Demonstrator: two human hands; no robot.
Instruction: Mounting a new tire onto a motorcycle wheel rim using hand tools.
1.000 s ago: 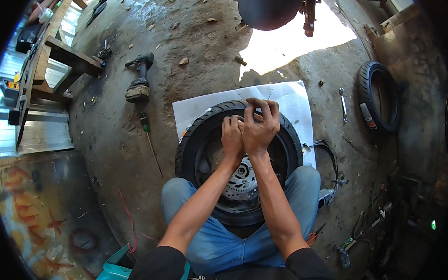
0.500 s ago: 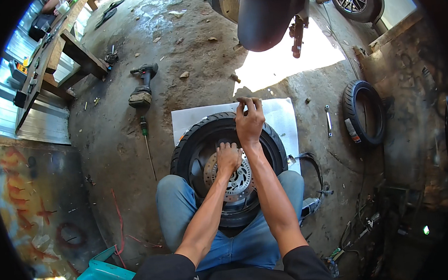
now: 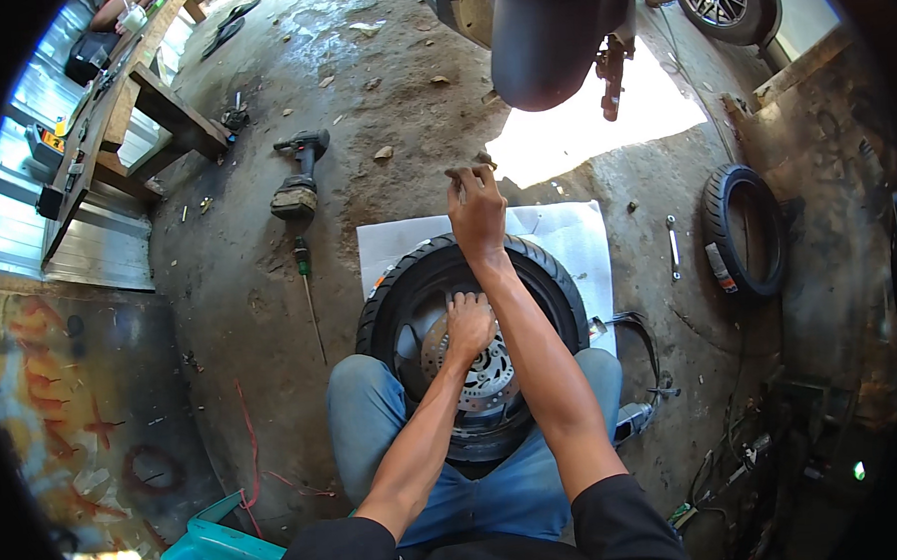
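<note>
A wheel with a black tyre [image 3: 389,293] lies on a white sheet [image 3: 587,244] between my denim-clad legs. My left hand [image 3: 470,329] rests, fingers spread, on the silver perforated brake disc [image 3: 491,378] near its upper edge. My right hand [image 3: 478,214] is raised over the far rim of the tyre, fingers curled, with a small dark shape at the fingertips that I cannot make out.
Around me are a drill [image 3: 304,176], a screwdriver [image 3: 304,266], a wrench [image 3: 673,246], a spare tyre [image 3: 767,246], cables [image 3: 652,351], a teal plastic object [image 3: 220,550] and a wooden bench [image 3: 176,122]. A vehicle part [image 3: 558,45] overhangs the floor ahead.
My left hand has left the far rim and come down onto the brake disc. My right hand has moved forward and slightly left, rising past the tyre's far edge.
</note>
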